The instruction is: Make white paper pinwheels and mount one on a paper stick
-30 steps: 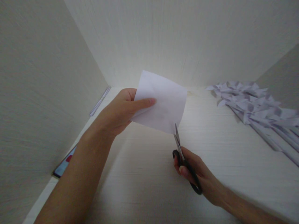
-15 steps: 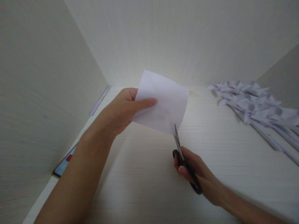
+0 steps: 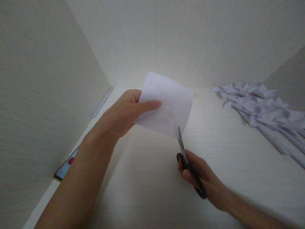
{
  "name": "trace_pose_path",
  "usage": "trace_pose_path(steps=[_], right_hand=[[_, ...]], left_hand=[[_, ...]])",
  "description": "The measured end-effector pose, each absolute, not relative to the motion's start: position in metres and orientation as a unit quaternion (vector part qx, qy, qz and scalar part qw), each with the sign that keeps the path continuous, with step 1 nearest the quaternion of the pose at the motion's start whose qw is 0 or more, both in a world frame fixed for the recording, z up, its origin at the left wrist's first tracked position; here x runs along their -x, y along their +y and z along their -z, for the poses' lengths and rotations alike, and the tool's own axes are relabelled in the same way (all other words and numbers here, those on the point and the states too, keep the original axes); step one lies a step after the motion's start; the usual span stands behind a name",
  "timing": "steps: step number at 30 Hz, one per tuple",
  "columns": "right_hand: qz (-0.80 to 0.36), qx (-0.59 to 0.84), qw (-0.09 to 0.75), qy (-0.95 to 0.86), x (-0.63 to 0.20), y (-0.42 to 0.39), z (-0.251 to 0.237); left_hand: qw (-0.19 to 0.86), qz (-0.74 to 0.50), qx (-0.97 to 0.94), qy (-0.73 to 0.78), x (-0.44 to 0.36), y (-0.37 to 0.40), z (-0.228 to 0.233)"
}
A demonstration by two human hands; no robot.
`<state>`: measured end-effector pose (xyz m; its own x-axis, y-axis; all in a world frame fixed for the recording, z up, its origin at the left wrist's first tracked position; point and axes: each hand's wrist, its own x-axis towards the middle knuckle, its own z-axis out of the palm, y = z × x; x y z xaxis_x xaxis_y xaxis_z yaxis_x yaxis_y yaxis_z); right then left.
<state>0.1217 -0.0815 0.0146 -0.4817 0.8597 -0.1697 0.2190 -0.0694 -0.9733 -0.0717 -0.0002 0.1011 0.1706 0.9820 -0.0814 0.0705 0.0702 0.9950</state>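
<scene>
White paper (image 3: 168, 106), a small squarish sheet, is pinched at its left edge by the left hand (image 3: 124, 113), thumb pressed across the front and the other fingers behind, so the sheet hangs tilted in the air above the middle of the worktop (image 3: 147, 190) and touches nothing else. Below its lower right corner the right hand (image 3: 200, 178) is closed through the black loops of a pair of scissors (image 3: 187, 162), whose blades point up and lie almost together, their tips just at the sheet's bottom edge near that corner. Whether the blades have bitten into the paper cannot be told; no slit shows along the sheet, which looks whole, so by my reading the cutting of this piece is at its very start and nearly all of it is left. Along the right edge of the worktop, running toward the far right corner, lies a heap of folded and pointed paper pieces (image 3: 259, 109), well apart from both hands, which suggests a good number of earlier sheets are already worked. At the left edge, against the pale side wall (image 3: 35, 95), a flat thing like a phone (image 3: 66, 167) lies with a bluish face and a red patch; any writing on it is too small to read, and no brand or label shows on the scissors or paper.
</scene>
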Motion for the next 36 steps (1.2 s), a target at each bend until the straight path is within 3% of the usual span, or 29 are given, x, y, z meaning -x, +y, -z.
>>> trace_pose_path(steps=[36], right_hand=[[-0.588, 0.437, 0.250, -0.633, -0.1242, -0.0800, -0.0133]], left_hand=[[0.496, -0.394, -0.586, 0.505, 0.0729, 0.0008, -0.1015]])
